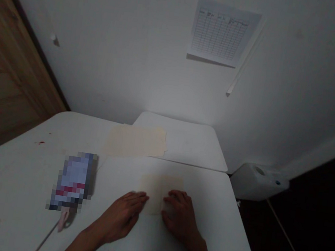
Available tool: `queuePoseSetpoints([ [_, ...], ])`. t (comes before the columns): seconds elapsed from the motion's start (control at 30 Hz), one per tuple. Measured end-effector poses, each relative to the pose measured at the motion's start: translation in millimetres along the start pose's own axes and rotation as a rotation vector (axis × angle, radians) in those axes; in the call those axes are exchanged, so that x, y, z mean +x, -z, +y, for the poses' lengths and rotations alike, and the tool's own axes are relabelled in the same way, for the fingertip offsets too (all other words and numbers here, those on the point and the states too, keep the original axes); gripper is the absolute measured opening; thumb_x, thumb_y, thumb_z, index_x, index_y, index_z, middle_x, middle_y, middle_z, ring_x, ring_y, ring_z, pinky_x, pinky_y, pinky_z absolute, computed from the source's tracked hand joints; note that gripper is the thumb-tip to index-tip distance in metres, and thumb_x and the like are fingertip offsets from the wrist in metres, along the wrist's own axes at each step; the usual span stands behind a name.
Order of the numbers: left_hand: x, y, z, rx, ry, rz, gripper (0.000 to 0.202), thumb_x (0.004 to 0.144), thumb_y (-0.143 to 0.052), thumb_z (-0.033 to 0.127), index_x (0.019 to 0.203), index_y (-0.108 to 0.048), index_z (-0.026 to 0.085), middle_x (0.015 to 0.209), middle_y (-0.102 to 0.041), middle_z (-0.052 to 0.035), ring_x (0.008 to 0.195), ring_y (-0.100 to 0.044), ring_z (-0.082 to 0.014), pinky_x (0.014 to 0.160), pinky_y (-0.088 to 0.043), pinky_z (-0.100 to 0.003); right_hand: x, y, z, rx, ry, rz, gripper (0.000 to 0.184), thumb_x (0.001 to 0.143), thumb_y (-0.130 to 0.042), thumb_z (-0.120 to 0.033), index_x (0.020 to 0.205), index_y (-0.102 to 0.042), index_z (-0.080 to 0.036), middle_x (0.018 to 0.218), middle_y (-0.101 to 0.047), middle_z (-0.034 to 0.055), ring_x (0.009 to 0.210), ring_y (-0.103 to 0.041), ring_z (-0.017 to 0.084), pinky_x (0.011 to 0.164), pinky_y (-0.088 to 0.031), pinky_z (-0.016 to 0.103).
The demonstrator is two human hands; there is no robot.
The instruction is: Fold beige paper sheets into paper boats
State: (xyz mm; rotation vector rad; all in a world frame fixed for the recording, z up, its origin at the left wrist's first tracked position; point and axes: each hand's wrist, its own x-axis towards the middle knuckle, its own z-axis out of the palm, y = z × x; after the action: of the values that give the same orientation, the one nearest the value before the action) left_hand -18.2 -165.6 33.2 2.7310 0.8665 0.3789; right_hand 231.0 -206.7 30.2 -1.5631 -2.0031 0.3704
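A thin cream sheet, which looks like paper (156, 186), lies on the white table in front of me, with a vertical line like a crease or edge down its middle. At its left edge my left hand (124, 213) rests with fingers stretched out and close together. Over its right part lies my right hand (180, 217), fingers bent and apart, fingertips touching near the vertical line. Neither hand is lifting anything that I can see. The right hand hides part of the sheet's right side.
More cream sheets (135, 141) lie further back, across the joint between the white table (216, 216) and another white top (190, 141). A pixelated blue-and-white item (74, 178) sits left, beside a pinkish loop (63, 219) and cord. A white plastic container (250, 184) stands right, below table height.
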Motion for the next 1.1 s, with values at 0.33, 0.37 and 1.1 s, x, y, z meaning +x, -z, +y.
queuePoseSetpoints([
  [0.33,-2.4,-0.7,-2.4,-0.038,-0.005,0.052,0.04,0.088,-0.044,0.011,0.125,-0.054,0.018,0.132,-0.059,-0.0096,0.126,-0.05,-0.0238,0.106,-0.041,-0.047,-0.2,-4.9,-6.4,0.009,-0.078,0.044,0.031,0.071,-0.068,-0.022,0.101,-0.065,-0.026,0.115,-0.061,0.0049,0.112,-0.05,0.024,0.095,-0.036,0.037],
  [0.37,-2.5,-0.6,-2.4,-0.037,-0.01,0.056,0.039,0.088,-0.044,0.011,0.124,-0.054,0.018,0.132,-0.059,-0.0097,0.126,-0.05,-0.0237,0.106,-0.041,-0.047,-0.2,-5.9,-6.4,0.009,-0.083,0.049,0.029,0.072,-0.067,-0.022,0.101,-0.065,-0.025,0.115,-0.061,0.005,0.111,-0.05,0.024,0.095,-0.036,0.037],
  [1.1,0.3,-0.9,-15.7,-0.139,-0.002,0.182,0.026,0.085,-0.047,0.009,0.105,-0.061,0.019,0.124,-0.062,-0.0092,0.121,-0.053,-0.0234,0.103,-0.044,-0.046,-4.1,-7.0,-8.7,0.014,-0.082,0.06,0.033,0.07,-0.065,-0.019,0.102,-0.063,-0.025,0.118,-0.059,0.005,0.114,-0.048,0.025,0.097,-0.035,0.037],
])
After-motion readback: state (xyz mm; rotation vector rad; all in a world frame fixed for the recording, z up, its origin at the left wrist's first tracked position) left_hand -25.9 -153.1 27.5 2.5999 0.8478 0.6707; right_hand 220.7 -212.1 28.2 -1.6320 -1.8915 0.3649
